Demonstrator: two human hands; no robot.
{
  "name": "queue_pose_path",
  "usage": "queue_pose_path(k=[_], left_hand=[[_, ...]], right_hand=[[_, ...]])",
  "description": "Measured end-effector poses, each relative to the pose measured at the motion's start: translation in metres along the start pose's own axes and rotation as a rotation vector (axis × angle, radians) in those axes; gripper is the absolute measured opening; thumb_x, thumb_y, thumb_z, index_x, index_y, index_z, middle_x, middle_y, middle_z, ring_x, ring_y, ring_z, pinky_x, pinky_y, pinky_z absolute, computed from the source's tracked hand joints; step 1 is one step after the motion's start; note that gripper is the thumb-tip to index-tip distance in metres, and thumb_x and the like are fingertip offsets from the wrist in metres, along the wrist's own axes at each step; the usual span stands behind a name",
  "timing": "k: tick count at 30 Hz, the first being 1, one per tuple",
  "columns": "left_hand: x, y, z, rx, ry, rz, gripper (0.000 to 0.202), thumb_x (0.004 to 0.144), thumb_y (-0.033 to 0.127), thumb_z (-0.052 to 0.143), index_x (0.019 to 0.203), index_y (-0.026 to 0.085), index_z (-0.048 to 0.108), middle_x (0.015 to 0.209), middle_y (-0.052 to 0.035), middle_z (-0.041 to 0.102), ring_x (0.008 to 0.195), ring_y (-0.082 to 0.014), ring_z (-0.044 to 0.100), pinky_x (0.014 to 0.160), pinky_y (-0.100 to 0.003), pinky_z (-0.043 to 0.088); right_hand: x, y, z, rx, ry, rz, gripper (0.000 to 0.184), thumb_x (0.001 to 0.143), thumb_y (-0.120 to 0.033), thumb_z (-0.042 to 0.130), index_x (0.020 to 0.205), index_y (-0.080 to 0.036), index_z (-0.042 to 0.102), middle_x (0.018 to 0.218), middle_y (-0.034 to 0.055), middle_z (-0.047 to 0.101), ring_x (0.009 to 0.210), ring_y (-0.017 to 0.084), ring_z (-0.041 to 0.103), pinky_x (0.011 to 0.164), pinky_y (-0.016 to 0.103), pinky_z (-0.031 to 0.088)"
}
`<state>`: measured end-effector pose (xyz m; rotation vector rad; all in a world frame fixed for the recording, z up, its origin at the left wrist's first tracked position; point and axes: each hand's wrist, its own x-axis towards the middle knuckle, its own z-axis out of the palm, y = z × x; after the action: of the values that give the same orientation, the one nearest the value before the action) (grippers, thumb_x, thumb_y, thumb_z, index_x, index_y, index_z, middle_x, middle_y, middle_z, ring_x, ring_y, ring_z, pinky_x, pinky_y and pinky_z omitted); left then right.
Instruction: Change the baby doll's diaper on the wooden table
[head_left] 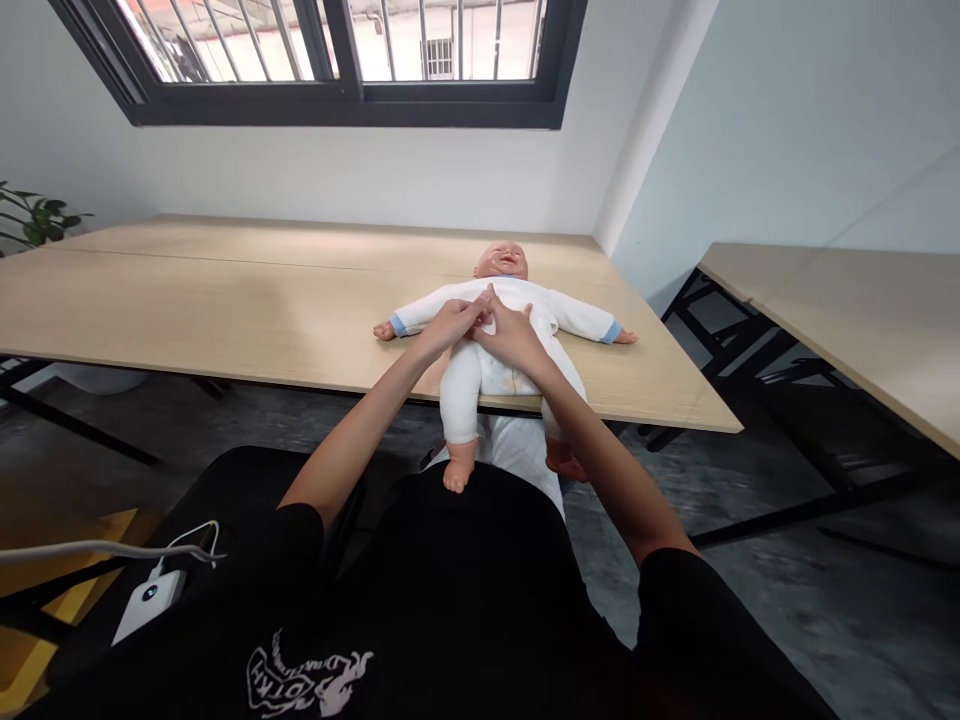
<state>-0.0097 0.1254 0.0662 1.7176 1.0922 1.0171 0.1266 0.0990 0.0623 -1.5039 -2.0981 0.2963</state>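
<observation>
A baby doll (510,293) lies on its back at the table's front edge, arms spread and legs hanging over. It wears a white outfit with blue cuffs, and a faintly patterned patch (506,378) shows between its legs. Over the doll's belly, my left hand (454,322) has its fingers drawn together at the front of the outfit. My right hand (514,334) meets it there, thumb and forefinger close to the left fingertips. What the fingers pinch is hidden between the hands.
The long wooden table (315,325) runs to the wall under a barred window (345,95). A second table (862,310) stands on the right. At lower left, a black chair (247,490) holds a white power bank (150,605) with a cable. A plant (45,218) is far left.
</observation>
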Motion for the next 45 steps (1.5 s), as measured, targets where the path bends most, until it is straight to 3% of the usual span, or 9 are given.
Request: queue_pose_path(k=[2, 5, 9, 12, 18, 23, 30, 36, 45], left_hand=[[-0.002, 0.000, 0.002, 0.018, 0.028, 0.003, 0.053, 0.100, 0.052, 0.044, 0.064, 0.015, 0.059, 0.060, -0.0016, 0.052, 0.061, -0.0140, 0.048, 0.068, -0.029, 0.039], [-0.005, -0.001, 0.002, 0.032, 0.038, 0.024, 0.054, 0.099, 0.054, 0.044, 0.065, 0.015, 0.059, 0.068, -0.0033, 0.057, 0.069, -0.0150, 0.051, 0.074, -0.028, 0.042], [-0.005, -0.005, -0.001, 0.032, 0.039, 0.050, 0.056, 0.095, 0.063, 0.047, 0.068, 0.015, 0.061, 0.073, -0.0041, 0.059, 0.075, -0.0162, 0.054, 0.078, -0.028, 0.045], [-0.003, -0.009, -0.002, 0.020, 0.016, 0.060, 0.055, 0.094, 0.064, 0.048, 0.071, 0.016, 0.061, 0.074, -0.0040, 0.059, 0.074, -0.0160, 0.053, 0.076, -0.028, 0.045], [-0.003, -0.010, -0.006, 0.001, -0.017, 0.118, 0.034, 0.096, 0.042, 0.046, 0.078, 0.016, 0.059, 0.075, -0.0021, 0.055, 0.072, -0.0141, 0.050, 0.075, -0.027, 0.043], [-0.005, -0.010, -0.010, -0.006, -0.086, 0.162, 0.018, 0.087, 0.029, 0.047, 0.094, 0.018, 0.060, 0.079, 0.0002, 0.053, 0.072, -0.0131, 0.048, 0.071, -0.024, 0.039], [0.006, -0.015, -0.007, 0.075, -0.059, 0.181, 0.019, 0.081, 0.021, 0.041, 0.065, 0.018, 0.049, 0.067, 0.0004, 0.047, 0.065, -0.0134, 0.042, 0.065, -0.027, 0.035], [0.004, -0.029, -0.011, 0.148, 0.031, 0.252, 0.032, 0.090, 0.031, 0.048, 0.061, 0.019, 0.045, 0.069, 0.0004, 0.043, 0.070, -0.0142, 0.044, 0.068, -0.028, 0.036], [0.007, -0.041, -0.005, 0.336, 0.156, 0.214, 0.034, 0.089, 0.040, 0.067, 0.067, 0.018, 0.052, 0.074, 0.0007, 0.043, 0.073, -0.0146, 0.044, 0.072, -0.028, 0.037]], right_hand=[[-0.002, 0.006, -0.002, 0.112, 0.105, 0.024, 0.061, 0.092, -0.028, 0.047, 0.150, -0.011, 0.041, 0.141, 0.0140, 0.057, 0.135, 0.025, 0.051, 0.124, 0.052, 0.023], [-0.006, 0.012, -0.004, 0.164, 0.258, 0.077, 0.048, 0.091, -0.026, 0.050, 0.135, -0.007, 0.052, 0.134, 0.0163, 0.060, 0.120, 0.020, 0.059, 0.108, 0.031, 0.044], [-0.010, 0.011, -0.003, 0.054, 0.299, 0.109, 0.042, 0.092, -0.028, 0.050, 0.129, -0.010, 0.055, 0.106, 0.0115, 0.069, 0.107, 0.025, 0.060, 0.106, 0.037, 0.042], [-0.009, 0.009, -0.002, 0.053, 0.271, 0.107, 0.044, 0.091, -0.027, 0.049, 0.132, -0.010, 0.052, 0.103, 0.0100, 0.070, 0.107, 0.027, 0.060, 0.106, 0.038, 0.040], [-0.006, 0.013, 0.001, 0.266, 0.286, 0.062, 0.050, 0.087, -0.031, 0.059, 0.132, -0.013, 0.044, 0.104, 0.0079, 0.067, 0.097, 0.020, 0.064, 0.092, 0.032, 0.049], [-0.001, 0.018, 0.009, 0.503, 0.362, -0.050, 0.044, 0.077, -0.017, 0.062, 0.119, -0.017, 0.050, 0.090, 0.0012, 0.063, 0.083, 0.016, 0.064, 0.084, 0.030, 0.053], [-0.001, 0.018, 0.016, 0.671, 0.432, -0.126, 0.025, 0.078, -0.021, 0.060, 0.102, -0.020, 0.052, 0.080, -0.0027, 0.060, 0.074, 0.013, 0.060, 0.076, 0.028, 0.050], [-0.004, 0.013, 0.016, 0.680, 0.544, -0.267, 0.028, 0.079, -0.022, 0.059, 0.105, -0.021, 0.048, 0.083, -0.0022, 0.049, 0.075, 0.012, 0.053, 0.074, 0.028, 0.049], [0.004, 0.021, 0.018, 0.458, 0.557, -0.020, 0.032, 0.072, -0.010, 0.053, 0.101, -0.020, 0.046, 0.102, 0.0029, 0.051, 0.078, 0.013, 0.052, 0.077, 0.030, 0.050]])
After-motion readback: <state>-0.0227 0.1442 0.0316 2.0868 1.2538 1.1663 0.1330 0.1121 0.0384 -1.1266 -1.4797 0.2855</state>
